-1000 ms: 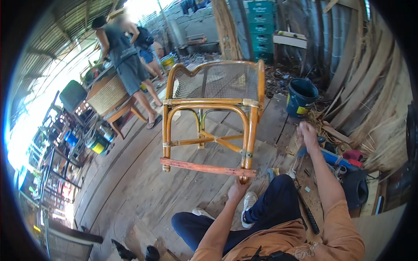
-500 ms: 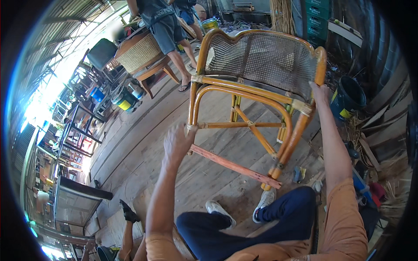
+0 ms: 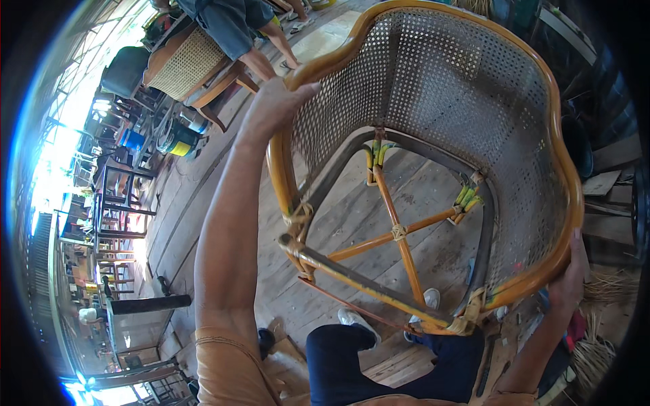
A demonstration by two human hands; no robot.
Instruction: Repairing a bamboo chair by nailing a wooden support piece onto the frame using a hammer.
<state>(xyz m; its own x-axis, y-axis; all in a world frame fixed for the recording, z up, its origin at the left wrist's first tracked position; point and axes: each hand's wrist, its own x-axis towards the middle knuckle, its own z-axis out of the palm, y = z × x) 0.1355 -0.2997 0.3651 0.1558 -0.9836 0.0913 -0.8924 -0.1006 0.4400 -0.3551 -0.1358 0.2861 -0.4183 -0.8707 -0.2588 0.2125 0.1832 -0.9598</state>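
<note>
A rattan armchair frame [image 3: 389, 210] with a curved, woven cane back [image 3: 467, 88] stands before me, tilted so I look down through its open seat. Crossed poles bound with cane strips show below the dark seat ring. My left hand [image 3: 274, 111] is closed over the glossy rail at the chair's left arm. At the right arm, my right hand [image 3: 569, 281] grips the rail from its outer side; some of its fingers are hidden behind. A thin reddish wooden strip [image 3: 352, 308] runs low across the chair's front, near my shoes.
Another person [image 3: 227, 30] stands at the far left beside a wooden chair with a cane back [image 3: 186, 64]. Buckets [image 3: 177, 140] and dark chair frames [image 3: 125, 203] line the left side. Loose fibre strands [image 3: 592, 358] lie at the lower right, near boards [image 3: 613, 183].
The chair has come closer and tipped, so its open seat now faces me. My left hand has moved up from near a front leg to the arm rail; my right hand has shifted lower.
</note>
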